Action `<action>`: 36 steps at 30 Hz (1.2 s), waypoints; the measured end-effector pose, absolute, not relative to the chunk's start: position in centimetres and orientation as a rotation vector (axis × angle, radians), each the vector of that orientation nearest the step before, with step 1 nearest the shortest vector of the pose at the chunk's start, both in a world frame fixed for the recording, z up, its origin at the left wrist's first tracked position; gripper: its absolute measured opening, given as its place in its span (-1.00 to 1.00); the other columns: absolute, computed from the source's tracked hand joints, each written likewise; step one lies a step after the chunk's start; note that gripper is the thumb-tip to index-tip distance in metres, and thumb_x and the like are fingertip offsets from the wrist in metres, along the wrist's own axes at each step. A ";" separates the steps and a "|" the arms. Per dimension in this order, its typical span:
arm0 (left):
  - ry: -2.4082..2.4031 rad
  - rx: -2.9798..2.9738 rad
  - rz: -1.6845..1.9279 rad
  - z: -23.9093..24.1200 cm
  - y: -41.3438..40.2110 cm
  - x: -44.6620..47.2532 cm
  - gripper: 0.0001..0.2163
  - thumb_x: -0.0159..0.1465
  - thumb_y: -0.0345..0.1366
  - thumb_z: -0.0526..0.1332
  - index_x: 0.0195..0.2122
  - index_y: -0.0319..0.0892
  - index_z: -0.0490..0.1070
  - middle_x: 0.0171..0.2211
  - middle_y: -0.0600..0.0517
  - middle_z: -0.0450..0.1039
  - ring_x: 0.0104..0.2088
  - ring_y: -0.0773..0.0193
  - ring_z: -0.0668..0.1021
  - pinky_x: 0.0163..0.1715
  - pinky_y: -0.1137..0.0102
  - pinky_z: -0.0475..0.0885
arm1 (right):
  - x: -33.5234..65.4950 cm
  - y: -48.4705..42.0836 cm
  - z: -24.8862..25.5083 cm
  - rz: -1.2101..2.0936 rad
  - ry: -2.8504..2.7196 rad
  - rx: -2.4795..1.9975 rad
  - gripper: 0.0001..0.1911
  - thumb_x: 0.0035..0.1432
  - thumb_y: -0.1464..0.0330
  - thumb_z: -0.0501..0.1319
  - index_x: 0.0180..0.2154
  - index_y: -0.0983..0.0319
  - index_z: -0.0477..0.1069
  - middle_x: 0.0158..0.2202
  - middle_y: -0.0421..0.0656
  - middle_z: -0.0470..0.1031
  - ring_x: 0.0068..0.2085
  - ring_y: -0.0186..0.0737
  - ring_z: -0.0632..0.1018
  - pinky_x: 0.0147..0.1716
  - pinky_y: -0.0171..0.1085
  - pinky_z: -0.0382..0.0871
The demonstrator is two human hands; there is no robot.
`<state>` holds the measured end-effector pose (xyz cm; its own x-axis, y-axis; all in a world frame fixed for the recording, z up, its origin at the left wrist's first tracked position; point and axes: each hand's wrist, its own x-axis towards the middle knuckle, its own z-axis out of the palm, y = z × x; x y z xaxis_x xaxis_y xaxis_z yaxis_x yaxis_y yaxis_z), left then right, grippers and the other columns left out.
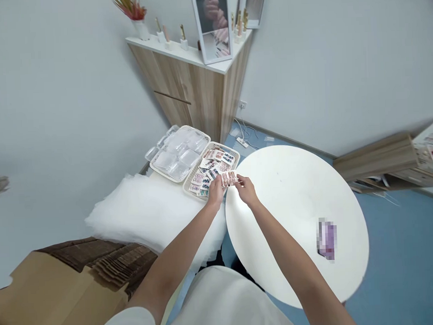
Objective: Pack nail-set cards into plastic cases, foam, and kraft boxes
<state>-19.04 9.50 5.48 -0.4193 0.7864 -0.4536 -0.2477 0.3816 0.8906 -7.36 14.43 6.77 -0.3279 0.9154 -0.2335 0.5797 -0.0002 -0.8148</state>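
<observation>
A small card of pinkish press-on nails is held up between both my hands, near the table's left edge. My left hand pinches its left side, and my right hand grips its right side with fingers closed. Just behind and to the left sits a white basket full of similar nail cards in pink, dark blue and teal, lying in a loose heap. Beside that basket is another white basket holding clear plastic boxes.
A round white table stands to the right, with a pixelated purple item on it. White plastic wrapping and cardboard lie at left. A wooden cabinet is ahead. A power strip with cables rests on the floor.
</observation>
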 end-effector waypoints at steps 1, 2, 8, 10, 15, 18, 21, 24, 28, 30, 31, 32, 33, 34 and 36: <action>1.604 0.526 1.238 5.5 9.1 -18.0 -0.46 0.24 0.07 -0.21 -0.04 -0.21 0.28 -0.03 -0.10 0.35 -0.06 0.20 0.42 -0.20 0.40 0.37 | -5.9 13.7 7.0 1.267 -1.895 -1.552 -0.58 0.02 0.36 0.01 -0.04 0.18 0.32 -0.21 -0.14 0.34 -0.27 -0.28 0.41 -0.20 -0.28 0.28; 1.603 0.561 1.216 5.3 8.6 -16.9 -0.47 0.24 0.07 -0.19 -0.04 -0.21 0.29 -0.01 -0.10 0.34 -0.05 0.19 0.42 -0.20 0.40 0.37 | -4.4 12.9 7.1 1.275 -1.867 -1.567 -0.57 0.02 0.36 0.01 -0.03 0.17 0.30 -0.20 -0.14 0.33 -0.26 -0.28 0.42 -0.21 -0.28 0.29; 1.597 0.807 1.040 3.4 5.3 -9.9 -0.50 0.23 0.06 -0.15 -0.15 -0.20 0.39 -0.08 -0.09 0.38 -0.05 0.16 0.40 -0.15 0.37 0.33 | 4.2 7.6 6.2 1.272 -1.762 -1.657 -0.49 0.00 0.38 0.01 0.05 0.17 0.20 -0.22 -0.13 0.28 -0.23 -0.27 0.40 -0.23 -0.26 0.34; 1.568 0.888 0.992 3.0 3.9 -7.9 -0.49 0.23 0.06 -0.15 -0.22 -0.21 0.42 -0.19 -0.08 0.44 -0.10 0.15 0.43 -0.14 0.34 0.32 | 6.5 5.8 5.3 1.302 -1.774 -1.665 -0.50 -0.02 0.39 0.01 0.03 0.18 0.23 -0.24 -0.13 0.29 -0.26 -0.28 0.40 -0.24 -0.27 0.34; 1.505 0.951 0.859 1.8 1.3 -4.3 -0.45 0.21 0.09 -0.17 -0.35 -0.25 0.44 -0.36 -0.07 0.49 -0.27 0.17 0.49 -0.21 0.32 0.34 | 10.2 2.1 2.8 1.394 -1.676 -1.778 -0.48 -0.09 0.38 0.05 0.00 0.19 0.25 -0.20 -0.13 0.30 -0.27 -0.27 0.40 -0.22 -0.26 0.32; 1.564 0.867 0.761 0.4 0.8 -3.1 -0.43 0.20 0.11 -0.19 -0.34 -0.24 0.43 -0.34 -0.09 0.48 -0.28 0.17 0.49 -0.26 0.34 0.34 | 11.5 1.3 1.3 1.499 -1.600 -1.765 -0.56 -0.12 0.36 0.05 -0.10 0.19 0.33 -0.25 -0.16 0.33 -0.29 -0.26 0.39 -0.29 -0.29 0.32; 1.625 0.820 0.697 -1.3 1.0 -2.6 -0.44 0.20 0.12 -0.20 -0.31 -0.23 0.40 -0.29 -0.09 0.47 -0.25 0.17 0.47 -0.25 0.35 0.34 | 12.3 1.5 -0.3 1.584 -1.533 -1.726 -0.65 -0.13 0.37 0.04 -0.22 0.20 0.37 -0.30 -0.20 0.35 -0.33 -0.28 0.39 -0.36 -0.34 0.30; 1.676 0.834 0.662 -2.9 1.7 -2.3 -0.45 0.20 0.12 -0.20 -0.29 -0.22 0.38 -0.25 -0.09 0.45 -0.21 0.18 0.45 -0.22 0.35 0.33 | 12.6 2.3 -2.1 1.582 -1.472 -1.774 -0.67 -0.14 0.38 0.04 -0.24 0.21 0.35 -0.32 -0.20 0.36 -0.34 -0.29 0.39 -0.36 -0.35 0.28; 1.697 0.865 0.651 -4.6 3.0 -2.0 -0.49 0.22 0.10 -0.20 -0.32 -0.19 0.36 -0.26 -0.05 0.44 -0.22 0.20 0.44 -0.18 0.34 0.29 | 12.4 3.7 -4.1 1.531 -1.472 -1.846 -0.70 -0.16 0.41 0.05 -0.28 0.23 0.33 -0.38 -0.22 0.36 -0.34 -0.30 0.38 -0.34 -0.34 0.26; 1.688 0.868 0.668 -5.1 3.6 -1.9 -0.51 0.22 0.08 -0.19 -0.34 -0.18 0.35 -0.29 -0.02 0.43 -0.24 0.22 0.44 -0.18 0.35 0.29 | 12.1 4.4 -4.7 1.508 -1.495 -1.851 -0.72 -0.16 0.42 0.04 -0.30 0.24 0.31 -0.40 -0.22 0.35 -0.35 -0.30 0.37 -0.34 -0.34 0.25; 1.692 0.867 0.678 -5.3 3.9 -1.9 -0.53 0.22 0.08 -0.19 -0.36 -0.17 0.34 -0.31 0.00 0.43 -0.26 0.23 0.43 -0.19 0.35 0.29 | 11.9 4.7 -4.9 1.494 -1.508 -1.853 -0.73 -0.15 0.43 0.04 -0.30 0.24 0.31 -0.40 -0.22 0.35 -0.35 -0.30 0.37 -0.33 -0.33 0.25; 1.700 0.869 0.688 -5.4 4.1 -1.9 -0.54 0.23 0.07 -0.18 -0.37 -0.17 0.34 -0.32 0.01 0.42 -0.27 0.24 0.43 -0.20 0.36 0.29 | 11.7 5.0 -5.1 1.477 -1.523 -1.856 -0.73 -0.15 0.43 0.04 -0.30 0.24 0.30 -0.39 -0.21 0.35 -0.34 -0.30 0.37 -0.33 -0.33 0.25; 1.705 0.878 0.699 -5.4 4.3 -1.9 -0.55 0.23 0.06 -0.17 -0.38 -0.17 0.34 -0.34 0.02 0.42 -0.29 0.25 0.43 -0.21 0.36 0.29 | 11.5 5.3 -5.2 1.457 -1.542 -1.862 -0.74 -0.15 0.44 0.04 -0.30 0.24 0.30 -0.38 -0.20 0.35 -0.33 -0.29 0.37 -0.32 -0.33 0.25; 1.702 0.894 0.709 -5.4 4.5 -1.9 -0.55 0.24 0.05 -0.17 -0.39 -0.17 0.34 -0.35 0.03 0.41 -0.30 0.26 0.43 -0.22 0.37 0.29 | 11.3 5.5 -5.3 1.435 -1.564 -1.869 -0.74 -0.14 0.44 0.04 -0.30 0.23 0.29 -0.37 -0.19 0.35 -0.32 -0.28 0.37 -0.32 -0.32 0.26; 1.672 0.940 0.726 -5.1 4.6 -2.1 -0.57 0.25 0.02 -0.17 -0.38 -0.16 0.35 -0.36 0.03 0.42 -0.30 0.28 0.43 -0.22 0.37 0.29 | 11.0 5.7 -5.3 1.396 -1.614 -1.885 -0.76 -0.12 0.44 0.04 -0.30 0.23 0.29 -0.34 -0.16 0.34 -0.29 -0.26 0.38 -0.29 -0.30 0.27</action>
<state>-2.10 4.64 -5.13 -0.1549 0.8601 -0.4861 0.2323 0.5099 0.8283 11.02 5.68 -5.27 -0.0992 0.8768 -0.4705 0.5921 -0.3280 -0.7361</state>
